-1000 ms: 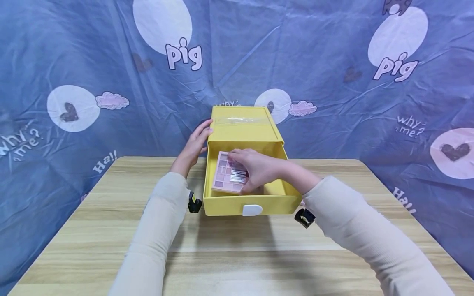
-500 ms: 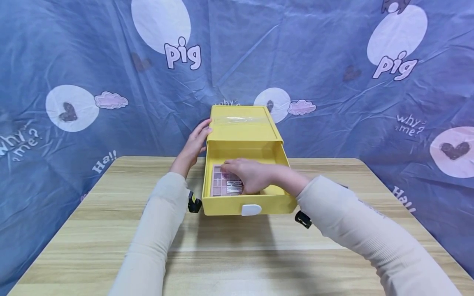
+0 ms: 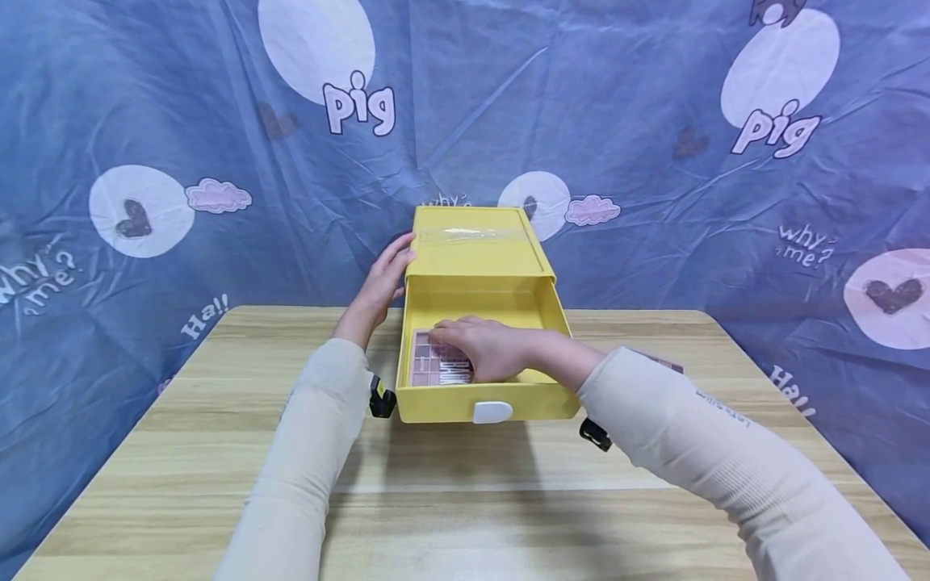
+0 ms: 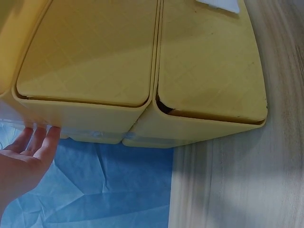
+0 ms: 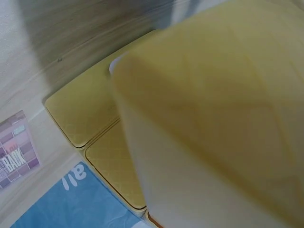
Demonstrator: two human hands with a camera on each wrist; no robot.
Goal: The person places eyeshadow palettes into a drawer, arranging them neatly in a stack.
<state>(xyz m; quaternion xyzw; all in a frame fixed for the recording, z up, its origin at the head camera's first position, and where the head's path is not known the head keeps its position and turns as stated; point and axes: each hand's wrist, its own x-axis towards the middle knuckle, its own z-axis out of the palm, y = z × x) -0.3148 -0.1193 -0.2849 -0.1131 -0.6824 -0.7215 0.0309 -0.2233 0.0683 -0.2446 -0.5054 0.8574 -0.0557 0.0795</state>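
Observation:
A yellow drawer unit point(image 3: 475, 257) stands at the table's far side, its top drawer point(image 3: 436, 404) pulled out toward me. Inside that drawer, at the front left, lies a pink eyeshadow palette point(image 3: 424, 360) with a grid of pans and white lettering. My right hand point(image 3: 492, 349) grips the palette from above, fingers at its far edge and thumb near the front wall; the hand covers its right part. Against the unit's left side rest the straight fingers of my left hand point(image 3: 379, 289), also visible in the left wrist view. The drawer's wall hides my right hand in the right wrist view.
A second eyeshadow palette point(image 5: 16, 149) lies on the wooden table point(image 3: 465, 516) right of the unit, mostly behind my right sleeve in the head view. More shut drawers point(image 4: 213, 61) sit below the open one. A blue printed cloth point(image 3: 465, 105) hangs behind the table.
My right hand has lowered the palette to the drawer's front left, where it now lies flatter and squarer to the walls. The left hand stays against the unit's side.

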